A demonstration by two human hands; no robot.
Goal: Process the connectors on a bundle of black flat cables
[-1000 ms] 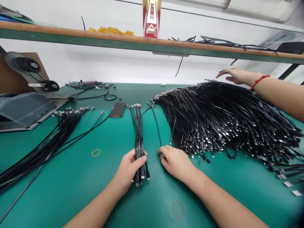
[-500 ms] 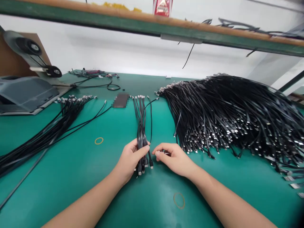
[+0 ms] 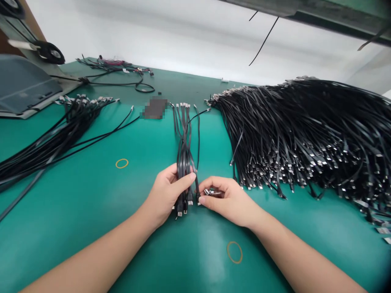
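"Cables [image 3: 183,150] in the left hand [image 3: 165,193], then?"

"Yes, a narrow bundle of flat black ones. The left fingers [image 3: 185,183] are clamped round it, thumb on top. Plugs [image 3: 180,212] poke out on the near side of those fingers, and the pale-tipped ends [image 3: 184,106] fan over the desk [image 3: 165,262] on the far side."

"How about the right hand [image 3: 232,201]?"

"Just right of the left fingers, curled around a silvery metal piece [image 3: 214,192], too small to name. Its thumb and forefinger tips are at one dark plug [image 3: 198,198] along the bundle's edge. Whether they pinch that plug, I can't tell."

"What lies about them?"

"Beyond the right hand's fingers and off to their right, a huge pile of black cables [image 3: 293,130]. Well left of the left fingers, another heap of cables [image 3: 70,130]. One yellowish ring [image 3: 122,167] lies left of the left fingers; a second ring [image 3: 228,251] sits on the near side of the right ones."

"That dark patch?"

"A pixelated rectangle [image 3: 155,108], beyond the left fingers and slightly left."
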